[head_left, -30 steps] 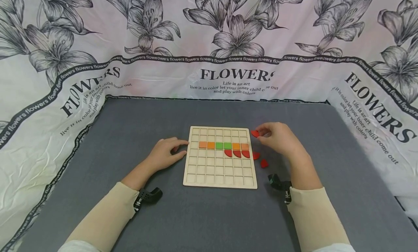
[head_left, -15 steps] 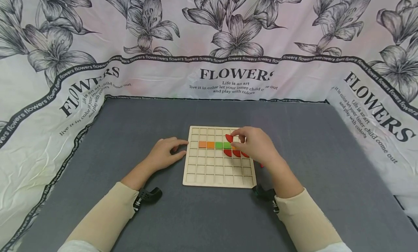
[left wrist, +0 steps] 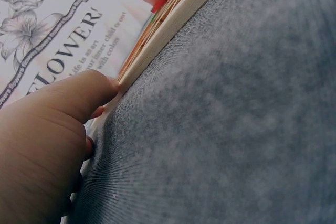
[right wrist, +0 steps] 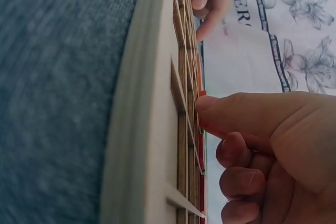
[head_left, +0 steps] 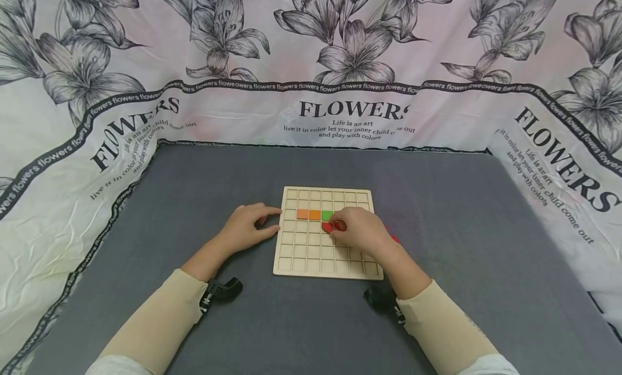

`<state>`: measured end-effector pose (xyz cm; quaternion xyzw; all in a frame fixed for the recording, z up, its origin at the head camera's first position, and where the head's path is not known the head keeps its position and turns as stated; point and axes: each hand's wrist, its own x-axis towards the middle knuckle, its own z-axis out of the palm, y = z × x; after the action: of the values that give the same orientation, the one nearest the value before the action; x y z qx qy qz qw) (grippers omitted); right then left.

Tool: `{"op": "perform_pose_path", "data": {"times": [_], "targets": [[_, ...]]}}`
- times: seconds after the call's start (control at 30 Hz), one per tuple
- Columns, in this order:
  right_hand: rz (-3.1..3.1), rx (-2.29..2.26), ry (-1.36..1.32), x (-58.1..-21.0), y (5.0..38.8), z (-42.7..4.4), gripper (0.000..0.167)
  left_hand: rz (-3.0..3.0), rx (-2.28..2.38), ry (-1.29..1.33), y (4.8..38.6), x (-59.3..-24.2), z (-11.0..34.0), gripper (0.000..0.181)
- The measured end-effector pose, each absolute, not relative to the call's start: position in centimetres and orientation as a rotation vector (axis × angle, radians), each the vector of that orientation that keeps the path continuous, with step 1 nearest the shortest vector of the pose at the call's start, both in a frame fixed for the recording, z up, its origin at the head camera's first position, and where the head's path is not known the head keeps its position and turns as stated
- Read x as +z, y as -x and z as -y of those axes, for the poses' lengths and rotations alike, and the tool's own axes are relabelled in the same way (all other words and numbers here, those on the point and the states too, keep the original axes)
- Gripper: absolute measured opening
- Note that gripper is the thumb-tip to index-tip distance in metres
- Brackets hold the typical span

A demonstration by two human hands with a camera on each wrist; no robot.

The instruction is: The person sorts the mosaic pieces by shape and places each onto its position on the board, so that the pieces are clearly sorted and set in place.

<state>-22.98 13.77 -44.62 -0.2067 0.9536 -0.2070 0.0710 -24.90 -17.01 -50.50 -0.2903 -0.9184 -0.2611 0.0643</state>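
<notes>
A square wooden grid board [head_left: 303, 253] lies in the middle of the head view. My right hand [head_left: 362, 232] is over it, pinching a red quarter-round piece [head_left: 326, 228] at a cell just below the green tile [head_left: 327, 215]. In the right wrist view the thumb [right wrist: 241, 111] presses near the red edge, level with the board's top. My left hand [head_left: 245, 226] touches the board's left edge with fingertips and thumb, fingers extended. An orange tile [head_left: 315, 215] and a lighter orange tile [head_left: 303, 214] fill cells left of the green one. The right hand hides the cells to the right.
Loose red pieces [head_left: 394, 238] lie on the grey cloth [head_left: 311, 326] just right of the board, partly hidden by the right wrist. A white flower-printed cloth [head_left: 243, 113] hangs behind and at the sides. Each wrist wears a black camera strap [head_left: 221, 291].
My right hand has carried the red piece from the board's right side leftward across it and down to a cell under the green tile. The left hand has stayed at the left edge.
</notes>
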Motion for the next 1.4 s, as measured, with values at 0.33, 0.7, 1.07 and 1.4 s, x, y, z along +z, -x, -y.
{"op": "perform_pose_path", "data": {"times": [0.33,0.7,1.07,1.4], "targets": [[-2.872,-0.685,0.591,-44.9,23.2,-14.2,0.013,2.781,-0.795,0.877,25.0,-50.1,16.9,0.037],[-2.803,-0.755,0.556,-43.3,24.1,-17.4,0.028,2.784,-0.788,0.874,25.1,-50.3,16.8,0.037],[-2.627,-0.692,0.309,-41.9,24.9,-22.1,0.022,2.793,-0.780,0.875,24.8,-49.8,16.9,0.037],[-2.625,-0.503,0.247,-42.6,24.9,-21.3,0.030,2.802,-0.788,0.869,24.6,-50.0,17.0,0.038]]}}
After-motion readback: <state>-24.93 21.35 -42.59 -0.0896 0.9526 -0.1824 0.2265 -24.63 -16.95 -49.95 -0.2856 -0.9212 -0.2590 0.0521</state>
